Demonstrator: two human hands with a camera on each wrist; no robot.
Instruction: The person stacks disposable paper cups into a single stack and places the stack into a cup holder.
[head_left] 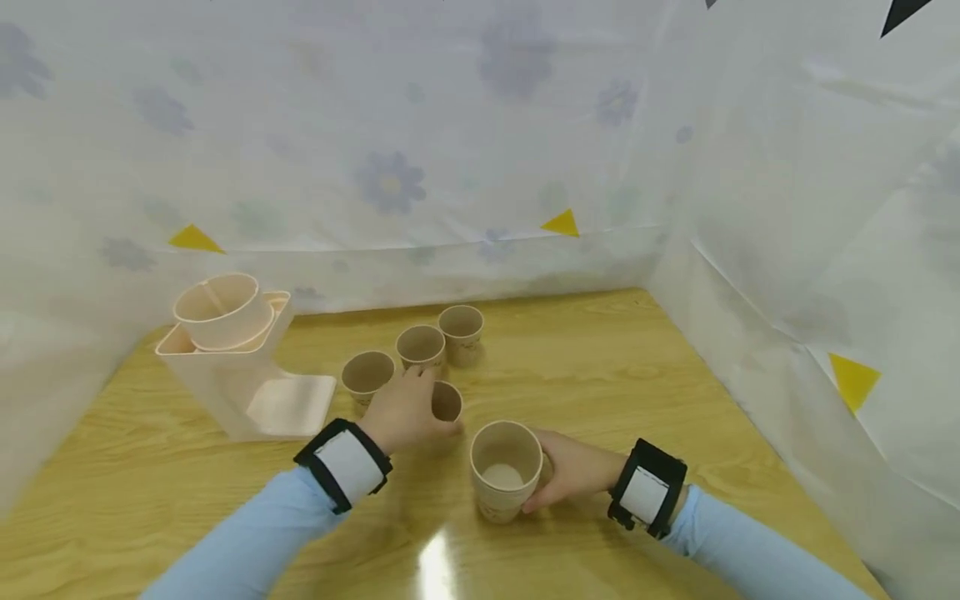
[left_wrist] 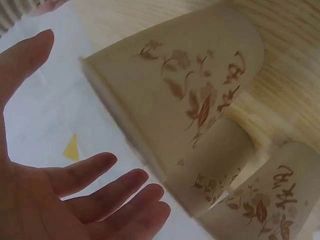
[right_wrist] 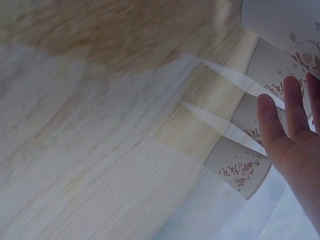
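Note:
Four small beige cups [head_left: 367, 372] with brown flower prints stand upright in a loose group. My left hand [head_left: 405, 410] reaches over the nearest small cup [head_left: 447, 403], covering part of it. In the left wrist view its fingers [left_wrist: 125, 200] and thumb are spread beside the rim of a printed cup [left_wrist: 165, 85], a gap between them. A larger beige mug [head_left: 497, 500] with a handle stands closer to me. My right hand [head_left: 573, 468] is at its handle side, thumb along the lower wall. Straight, parted fingers [right_wrist: 272, 122] show in the right wrist view.
A pale pink stand [head_left: 225, 392] with a round cup-shaped container [head_left: 217, 310] on top is at the left of the wooden table [head_left: 585, 375]. White floral sheets [head_left: 390, 125] hang behind and along the sides, with yellow triangles [head_left: 562, 223] on them.

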